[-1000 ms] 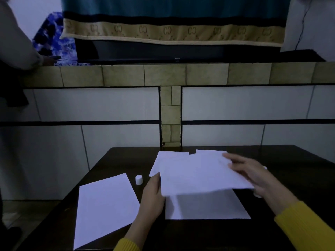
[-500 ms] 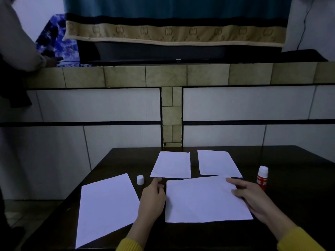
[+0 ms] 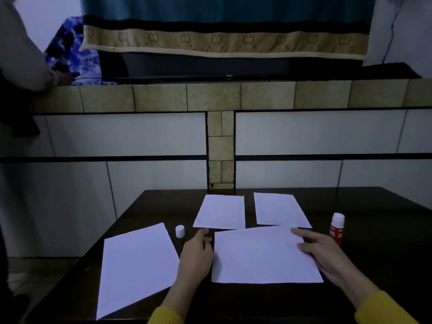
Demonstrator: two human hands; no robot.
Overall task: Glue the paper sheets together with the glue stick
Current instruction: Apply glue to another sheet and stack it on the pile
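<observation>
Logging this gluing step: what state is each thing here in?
glue stick: upright, uncapped
cap: off, standing alone on table
middle sheet: flat, both hands at its edges
left hand: at sheet's left edge
right hand: fingers resting on sheet

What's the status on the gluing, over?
Both hands open: left hand beside, right hand flat on near sheet. Glue stick uncapped, untouched. Nothing blocking.
</observation>
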